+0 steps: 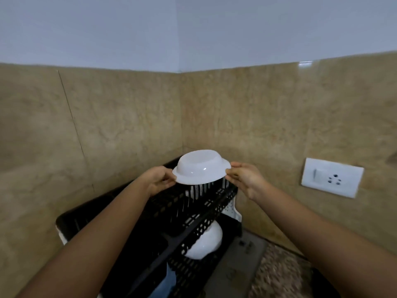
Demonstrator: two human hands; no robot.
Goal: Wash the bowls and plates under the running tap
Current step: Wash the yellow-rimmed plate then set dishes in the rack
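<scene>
A white bowl (200,166) is upside down at the far end of a black two-tier dish rack (193,214), over its upper tier. My left hand (158,179) pinches the bowl's left rim and my right hand (245,178) pinches its right rim. A second white bowl (204,241) lies upside down on the rack's lower tier, partly hidden by the upper shelf. No tap or sink is in view.
The rack stands in a corner of beige tiled walls. A white switch and socket plate (332,177) is on the right wall. A speckled counter (279,274) and a grey mat (238,265) lie to the rack's right.
</scene>
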